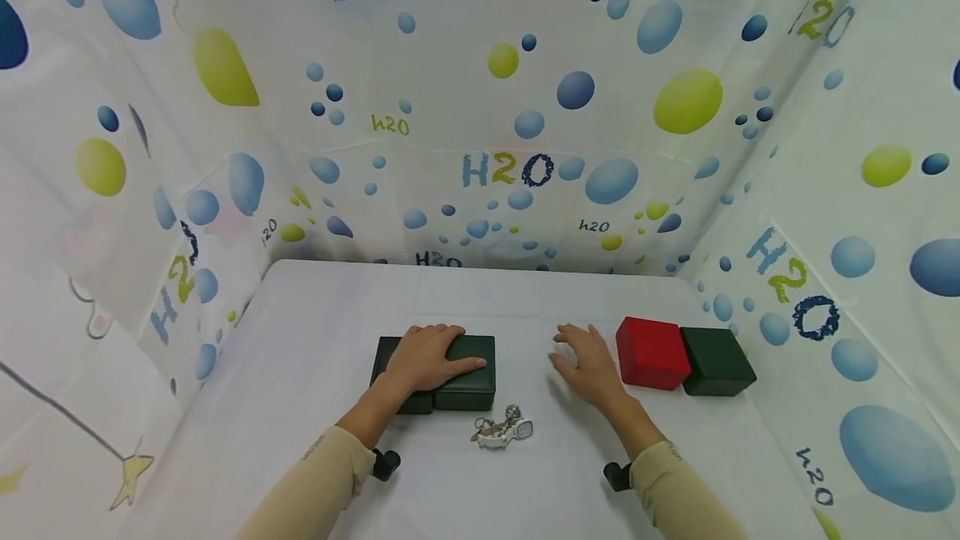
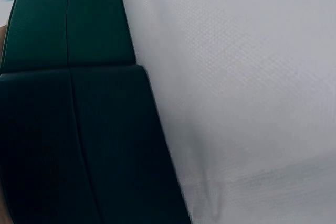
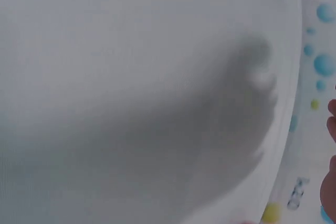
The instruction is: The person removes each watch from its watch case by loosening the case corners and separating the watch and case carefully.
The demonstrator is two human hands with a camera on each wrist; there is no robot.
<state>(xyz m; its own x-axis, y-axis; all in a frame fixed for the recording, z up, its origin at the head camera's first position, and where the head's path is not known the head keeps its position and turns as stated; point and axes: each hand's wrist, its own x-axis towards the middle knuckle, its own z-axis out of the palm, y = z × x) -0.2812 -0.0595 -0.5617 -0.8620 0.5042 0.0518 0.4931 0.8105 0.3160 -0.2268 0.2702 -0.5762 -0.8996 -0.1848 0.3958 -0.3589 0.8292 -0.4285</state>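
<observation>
In the head view my left hand (image 1: 426, 359) rests over two dark green boxes standing side by side. Its fingers reach the far edge, and the thumb lies across the top of the right box (image 1: 471, 377). Much of the left box (image 1: 384, 354) is hidden beneath the hand. The left wrist view shows the sides of both boxes (image 2: 100, 129) meeting at a seam. My right hand (image 1: 588, 365) hangs over the white table, fingers loosely bent and holding nothing, left of a red box (image 1: 651, 354). Its shadow falls on the tabletop in the right wrist view.
Another dark green box (image 1: 716, 363) touches the red box's right side. A small silvery-white item with a metal chain or clasp (image 1: 502, 427) lies between the forearms, in front of the green pair. Bubble-printed sheeting (image 1: 450, 65) walls the white table (image 1: 337, 298) at the back and sides.
</observation>
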